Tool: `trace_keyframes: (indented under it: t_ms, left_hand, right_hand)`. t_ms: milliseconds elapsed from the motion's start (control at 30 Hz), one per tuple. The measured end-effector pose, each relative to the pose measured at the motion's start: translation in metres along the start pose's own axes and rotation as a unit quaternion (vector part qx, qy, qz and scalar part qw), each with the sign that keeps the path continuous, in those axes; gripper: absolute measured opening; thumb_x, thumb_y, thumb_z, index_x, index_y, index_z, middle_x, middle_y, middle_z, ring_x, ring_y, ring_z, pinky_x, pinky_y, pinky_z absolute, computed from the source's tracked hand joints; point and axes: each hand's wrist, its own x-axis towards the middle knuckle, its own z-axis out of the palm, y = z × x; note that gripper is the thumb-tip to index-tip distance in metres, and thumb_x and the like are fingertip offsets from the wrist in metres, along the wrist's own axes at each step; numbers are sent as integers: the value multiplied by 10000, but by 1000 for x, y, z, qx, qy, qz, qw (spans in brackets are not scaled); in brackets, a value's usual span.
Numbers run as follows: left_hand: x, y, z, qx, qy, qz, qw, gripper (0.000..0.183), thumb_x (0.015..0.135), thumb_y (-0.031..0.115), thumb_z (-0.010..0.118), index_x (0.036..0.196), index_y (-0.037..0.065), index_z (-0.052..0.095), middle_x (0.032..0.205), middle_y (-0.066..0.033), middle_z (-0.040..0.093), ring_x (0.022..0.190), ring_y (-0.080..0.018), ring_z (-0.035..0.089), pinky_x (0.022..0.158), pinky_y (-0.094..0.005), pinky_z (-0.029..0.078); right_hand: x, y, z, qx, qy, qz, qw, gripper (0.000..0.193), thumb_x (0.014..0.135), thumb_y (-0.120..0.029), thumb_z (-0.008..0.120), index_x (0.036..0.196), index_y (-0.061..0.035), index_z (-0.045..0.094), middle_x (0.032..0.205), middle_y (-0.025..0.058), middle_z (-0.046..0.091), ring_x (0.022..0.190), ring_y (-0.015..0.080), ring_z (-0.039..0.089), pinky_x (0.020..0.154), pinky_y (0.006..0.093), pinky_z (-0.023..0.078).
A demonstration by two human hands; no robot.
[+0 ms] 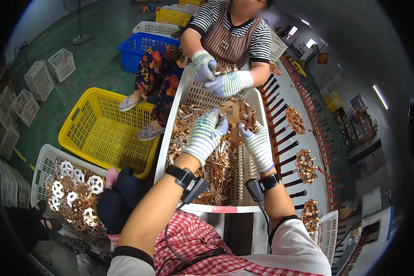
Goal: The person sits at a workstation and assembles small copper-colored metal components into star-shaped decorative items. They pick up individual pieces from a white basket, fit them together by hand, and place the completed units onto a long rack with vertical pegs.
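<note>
Both my hands wear white gloves with coloured stripes. A round copper-coloured metal part [234, 112], with upright clip-like pieces around its rim, is held over a long white basket [252, 181]. My right hand [259, 146] grips its lower right side, thumb against the rim. At its left edge, my left hand [204, 135] is closed in a pinch; whether a small piece also sits between those fingers is hidden. Below lie many loose small copper-coloured metal pieces [216, 172]. Across the basket, a co-worker's gloved hands [225, 83] hold a similar copper-coloured part [225, 70].
To the right, a rack [310, 158] with dark rods carries several finished-looking round copper parts [307, 166]. A yellow basket [85, 149] stands on the left floor, near a white basket [37, 186] of flat toothed discs [71, 198]. A blue basket [129, 54] is beside the co-worker.
</note>
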Motion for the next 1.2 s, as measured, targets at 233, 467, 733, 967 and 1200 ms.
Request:
trace_keyframes:
  t_ms: [233, 467, 733, 967, 1200]
  left_hand:
    - [4, 10, -9, -261, -21, -178, 948, 329, 934, 378, 550, 955, 50, 566, 604, -17, 518, 460, -96, 472, 424, -263, 407]
    - [1, 17, -14, -384, -88, -236, 888, 329, 924, 400, 561, 924, 72, 549, 651, 11, 503, 485, -72, 451, 410, -243, 413]
    - [6, 7, -5, -30, -13, -39, 999, 399, 869, 327, 606, 1057, -25, 592, 913, -239, 644, 856, -364, 638, 773, -405, 502]
    - [10, 26, -20, -148, -195, -280, 928, 437, 865, 386, 606, 1017, -24, 598, 756, -164, 658, 711, -303, 639, 719, -397, 518]
    - [4, -1, -8, 49, -31, 28, 998, 357, 873, 331, 589, 861, -25, 623, 774, -210, 648, 717, -360, 624, 697, -410, 497]
  right_hand:
    - [-11, -6, 14, -157, -109, -57, 980, 367, 857, -215, 663, 1179, -47, 613, 832, 43, 682, 750, 58, 551, 698, 276, 484]
    - [-9, -5, 9, -186, -117, -73, 973, 370, 847, -195, 663, 1184, -54, 606, 819, 87, 680, 704, 91, 576, 661, 288, 493]
    - [-7, 2, 4, -218, -129, -44, 966, 387, 837, -270, 678, 1109, 0, 623, 751, 131, 667, 666, 129, 616, 646, 305, 495]
    - [-9, 23, -3, -200, -99, -35, 974, 424, 831, -279, 687, 1117, 24, 612, 750, 118, 675, 661, 99, 594, 636, 293, 491]
    - [-11, 3, 8, -121, -131, 35, 983, 377, 843, -199, 689, 1161, -8, 621, 948, 48, 683, 851, 73, 564, 780, 257, 476]
